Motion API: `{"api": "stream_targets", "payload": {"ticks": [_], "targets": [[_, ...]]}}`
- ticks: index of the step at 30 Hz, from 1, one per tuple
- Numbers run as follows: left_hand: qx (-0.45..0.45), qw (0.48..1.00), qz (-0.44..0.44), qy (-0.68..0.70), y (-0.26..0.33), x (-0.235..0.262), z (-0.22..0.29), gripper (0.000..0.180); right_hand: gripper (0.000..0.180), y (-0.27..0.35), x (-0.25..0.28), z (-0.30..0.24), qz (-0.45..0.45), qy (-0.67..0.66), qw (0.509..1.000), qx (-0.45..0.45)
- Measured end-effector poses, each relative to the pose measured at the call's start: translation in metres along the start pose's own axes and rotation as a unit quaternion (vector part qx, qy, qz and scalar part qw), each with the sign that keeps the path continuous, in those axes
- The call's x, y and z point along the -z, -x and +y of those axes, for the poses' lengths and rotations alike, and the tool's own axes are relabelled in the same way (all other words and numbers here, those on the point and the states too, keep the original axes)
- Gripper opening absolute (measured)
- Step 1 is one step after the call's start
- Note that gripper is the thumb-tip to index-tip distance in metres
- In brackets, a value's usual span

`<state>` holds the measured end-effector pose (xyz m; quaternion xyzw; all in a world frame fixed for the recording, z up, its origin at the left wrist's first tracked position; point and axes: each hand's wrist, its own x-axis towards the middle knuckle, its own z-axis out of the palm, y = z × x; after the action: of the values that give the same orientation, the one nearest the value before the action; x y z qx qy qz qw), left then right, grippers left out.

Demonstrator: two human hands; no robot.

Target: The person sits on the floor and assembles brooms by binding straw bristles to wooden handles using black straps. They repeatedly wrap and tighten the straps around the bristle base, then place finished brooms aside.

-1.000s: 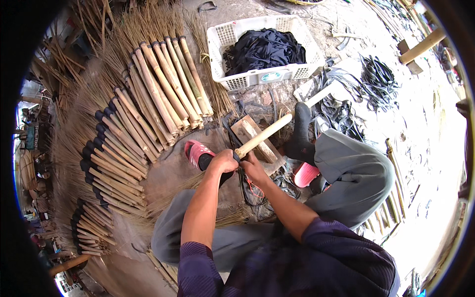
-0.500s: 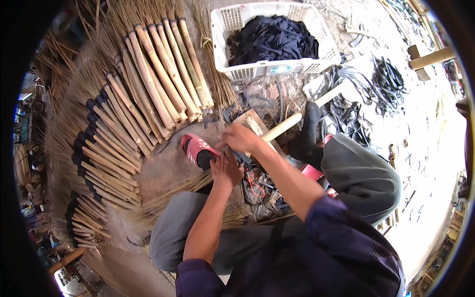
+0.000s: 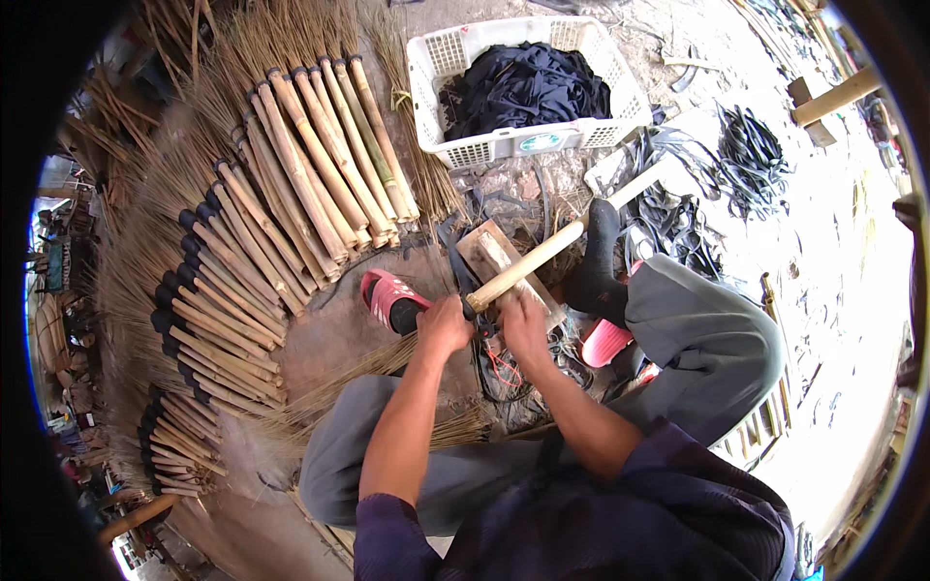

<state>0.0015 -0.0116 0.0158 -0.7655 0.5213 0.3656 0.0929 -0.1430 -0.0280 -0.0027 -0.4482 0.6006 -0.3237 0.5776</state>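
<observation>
A bamboo broom handle (image 3: 542,254) slants from my foot in a black sock (image 3: 603,252) down to my hands. My left hand (image 3: 444,329) is closed round the broom's neck, where the handle meets the straw bristles (image 3: 373,373) spreading to the lower left. A black rubber strip (image 3: 458,259) sticks up from the neck beside that hand. Just under the handle, my right hand (image 3: 524,331) has its fingers curled; what they hold, if anything, is hidden. A wooden block (image 3: 492,250) lies beneath the handle.
Rows of brooms with bamboo handles (image 3: 320,155) fan out on the left. A white plastic basket (image 3: 528,143) of black strips stands at the back. Loose black strips (image 3: 751,160) lie on the right. Pink slippers (image 3: 387,290) and a wooden mallet (image 3: 835,102) are also around.
My right hand has come from above and left of my left hand to its right, below the handle. The black strip now stands up from the neck.
</observation>
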Motion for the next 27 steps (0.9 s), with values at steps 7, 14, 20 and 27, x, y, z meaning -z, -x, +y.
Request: {"api": "stream_targets", "payload": {"ticks": [7,14,20,27], "targets": [[0.025,0.988,-0.147,0.048,-0.026,0.015,-0.008,0.038,0.028,-0.017,-0.020,0.093,-0.292,-0.131,0.944,-0.078],[0.004,0.997,0.024,-0.073,0.006,0.002,0.002,0.041,0.031,0.040,0.062,0.004,-0.382,-0.026,0.915,-0.129],[-0.033,0.991,0.103,-0.082,0.014,-0.016,0.000,0.054,0.029,-0.027,0.014,-0.083,-0.309,0.152,0.929,0.132],[-0.056,0.976,0.201,0.066,0.025,-0.023,-0.005,0.066,0.028,-0.160,-0.111,0.031,-0.493,0.439,0.748,0.071]]}}
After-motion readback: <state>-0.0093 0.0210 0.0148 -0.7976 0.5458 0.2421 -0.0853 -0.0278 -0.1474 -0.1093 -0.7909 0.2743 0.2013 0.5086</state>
